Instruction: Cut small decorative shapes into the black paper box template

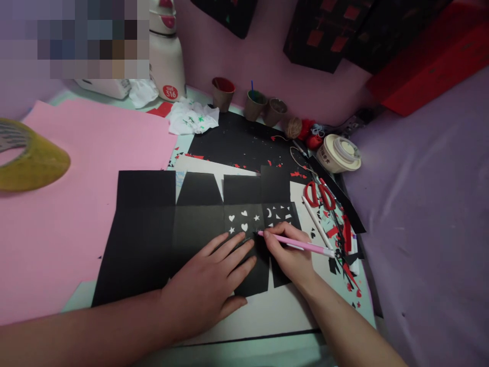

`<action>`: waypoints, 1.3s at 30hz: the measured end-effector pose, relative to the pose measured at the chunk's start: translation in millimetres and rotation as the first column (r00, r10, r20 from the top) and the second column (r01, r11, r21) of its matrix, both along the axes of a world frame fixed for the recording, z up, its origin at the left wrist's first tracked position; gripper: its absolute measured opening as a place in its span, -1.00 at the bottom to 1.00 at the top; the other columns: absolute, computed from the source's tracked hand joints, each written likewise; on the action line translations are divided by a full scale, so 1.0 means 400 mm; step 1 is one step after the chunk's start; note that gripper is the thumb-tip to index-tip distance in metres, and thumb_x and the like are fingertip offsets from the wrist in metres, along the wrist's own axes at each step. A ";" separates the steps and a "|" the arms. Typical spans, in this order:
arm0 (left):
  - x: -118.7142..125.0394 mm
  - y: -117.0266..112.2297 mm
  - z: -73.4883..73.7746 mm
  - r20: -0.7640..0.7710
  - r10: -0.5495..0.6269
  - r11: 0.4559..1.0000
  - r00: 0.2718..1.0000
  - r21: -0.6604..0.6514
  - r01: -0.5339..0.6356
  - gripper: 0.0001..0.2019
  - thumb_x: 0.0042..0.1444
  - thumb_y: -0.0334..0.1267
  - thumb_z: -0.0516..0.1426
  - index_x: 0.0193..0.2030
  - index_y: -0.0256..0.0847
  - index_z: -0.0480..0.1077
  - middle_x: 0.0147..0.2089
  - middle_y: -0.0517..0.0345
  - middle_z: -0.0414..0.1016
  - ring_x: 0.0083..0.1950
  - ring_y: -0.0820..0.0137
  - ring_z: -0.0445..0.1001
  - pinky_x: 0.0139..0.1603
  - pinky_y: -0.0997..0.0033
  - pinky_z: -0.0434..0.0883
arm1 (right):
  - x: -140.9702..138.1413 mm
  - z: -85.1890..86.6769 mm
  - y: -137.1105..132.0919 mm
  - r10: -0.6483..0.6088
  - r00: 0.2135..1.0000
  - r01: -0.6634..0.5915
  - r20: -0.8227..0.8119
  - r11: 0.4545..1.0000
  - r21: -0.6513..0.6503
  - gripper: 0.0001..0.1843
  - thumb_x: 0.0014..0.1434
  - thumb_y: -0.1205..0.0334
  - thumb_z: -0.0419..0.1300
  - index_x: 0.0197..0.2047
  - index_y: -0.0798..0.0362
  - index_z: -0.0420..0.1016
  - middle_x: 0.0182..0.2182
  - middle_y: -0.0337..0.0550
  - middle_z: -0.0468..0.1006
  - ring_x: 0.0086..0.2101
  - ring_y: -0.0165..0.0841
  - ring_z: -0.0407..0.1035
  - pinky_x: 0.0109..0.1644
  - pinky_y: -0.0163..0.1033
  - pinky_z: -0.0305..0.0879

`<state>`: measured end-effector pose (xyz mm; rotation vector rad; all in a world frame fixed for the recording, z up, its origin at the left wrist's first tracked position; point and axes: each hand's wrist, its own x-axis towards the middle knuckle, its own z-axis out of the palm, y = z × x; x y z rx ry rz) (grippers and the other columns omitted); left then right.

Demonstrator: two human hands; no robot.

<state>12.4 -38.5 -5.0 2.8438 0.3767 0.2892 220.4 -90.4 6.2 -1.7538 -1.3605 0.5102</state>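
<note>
A black card box blank (198, 221) with flaps lies flat on a white board (244, 326). Hearts, stars, a moon and small triangles are cut through its right-hand panels. My left hand (214, 275) rests flat on the card with its fingers spread, just below the hearts. Held in my right hand (286, 252) is a pink pen-like tool (298, 242), its tip touching the card below the right-hand star. The exact kind of tip is too small to make out.
Pink paper (99, 142) and a yellow tape roll (46, 160) lie left. Red-handled scissors (319, 195), a white pen (316, 220) and paper scraps lie right. Behind stand several paint cups (255, 105), twine (293, 128), crumpled tissue (194, 117) and a lidded tub (339, 154).
</note>
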 end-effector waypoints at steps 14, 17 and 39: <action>0.000 0.000 0.003 0.003 0.003 1.000 1.000 -0.010 -0.003 -0.46 0.29 0.14 -0.05 0.28 -0.09 0.26 0.39 0.05 0.18 0.42 0.17 0.09 0.41 0.12 -0.12 | 0.003 -0.003 -0.001 0.013 1.000 -0.013 0.000 1.000 -0.005 -0.85 0.14 0.23 0.25 -0.46 0.02 0.50 -0.56 -0.25 0.56 -0.55 -0.42 0.41 -0.45 -0.34 0.32; 0.000 -0.001 0.002 0.000 0.002 1.000 1.000 -0.009 -0.002 -0.47 0.29 0.13 -0.05 0.28 -0.10 0.26 0.39 0.05 0.18 0.42 0.17 0.08 0.41 0.12 -0.13 | 0.002 -0.004 -0.002 0.018 1.000 -0.018 -0.005 1.000 -0.011 -0.85 0.15 0.23 0.25 -0.46 0.02 0.50 -0.56 -0.25 0.56 -0.54 -0.43 0.41 -0.44 -0.34 0.31; -0.002 -0.001 0.003 -0.023 -0.005 0.998 1.000 -0.068 0.003 -0.47 0.28 0.11 -0.02 0.28 -0.10 0.25 0.40 0.04 0.17 0.42 0.10 0.09 0.38 0.05 -0.03 | 0.006 -0.009 0.001 -0.081 0.987 0.079 -0.139 0.997 -0.020 -0.80 0.12 0.21 0.23 -0.52 0.03 0.41 -0.60 -0.30 0.46 -0.54 -0.43 0.32 -0.45 -0.34 0.21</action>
